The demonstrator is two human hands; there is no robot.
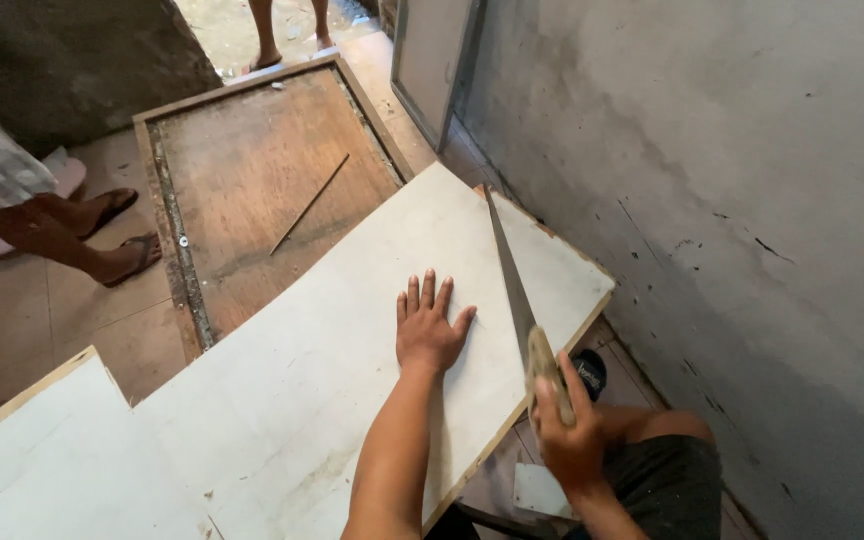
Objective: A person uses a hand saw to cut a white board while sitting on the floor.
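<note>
Two bare hands work on a large white laminated board (352,330) that lies tilted across the floor. The left hand (429,325) rests flat on the board's white face, fingers spread wide and straight, gripping nothing. Just beyond its fingertips the board runs on toward its far edge. The right hand (567,435) is closed tight around the pale wooden handle of a long steel handsaw (512,285), whose blade slants away from the knuckles and crosses the board's surface to the right of the left hand's little finger, close beside it but not touching it. Past the left fingertips lies a brown framed wooden panel (252,180) with a thin stick (309,204) on it. Far left of the thumb stand another person's sandalled feet (122,235). Right of the saw hand rises a grey plastered wall (732,200).
</note>
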